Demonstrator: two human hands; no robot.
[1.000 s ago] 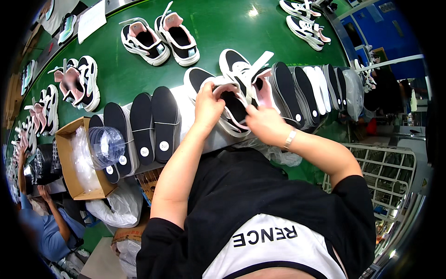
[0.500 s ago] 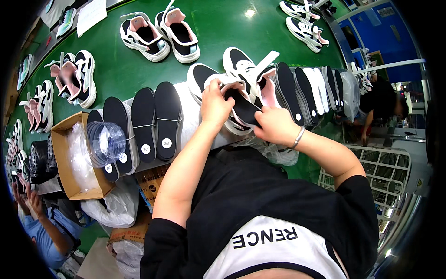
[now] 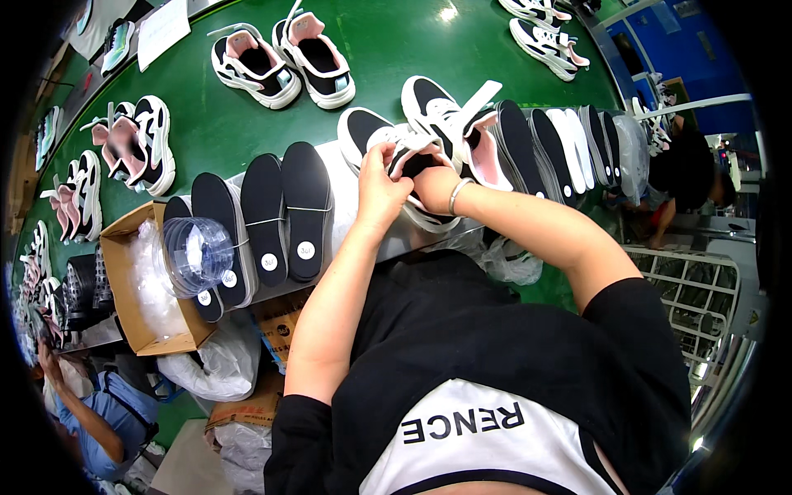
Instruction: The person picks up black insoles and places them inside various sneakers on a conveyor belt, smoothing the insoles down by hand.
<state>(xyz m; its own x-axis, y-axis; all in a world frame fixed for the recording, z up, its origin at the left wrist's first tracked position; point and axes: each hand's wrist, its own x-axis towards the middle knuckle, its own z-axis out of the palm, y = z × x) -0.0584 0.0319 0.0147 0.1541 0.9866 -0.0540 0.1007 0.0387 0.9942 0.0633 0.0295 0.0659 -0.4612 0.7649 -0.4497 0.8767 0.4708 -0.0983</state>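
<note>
Just in front of me at the bench edge sits a black and white sneaker (image 3: 360,132) with pink lining, toe pointing away. My left hand (image 3: 382,195) grips its upper at the left side of the opening, thumb and fingers closed on it. Deep in the same opening is my right hand (image 3: 436,188), with its fingers hidden inside the shoe. A matching sneaker (image 3: 423,95) stands against it on the right, its white strap sticking up. Stacks of black insoles (image 3: 305,194) lie to the left, and more black insoles (image 3: 517,144) to the right.
An open cardboard box (image 3: 136,289) with clear plastic stands at the left, a roll of clear film (image 3: 198,254) beside it. Further sneakers (image 3: 318,62) rest on the green bench (image 3: 404,49). White insoles (image 3: 568,148) and a wire rack (image 3: 689,305) are on the right. Another person (image 3: 103,421) works lower left.
My right hand has moved from the heel edge of the sneaker forward into its opening. The black insole seen in the shoe before is now mostly covered. My left hand keeps its grip.
</note>
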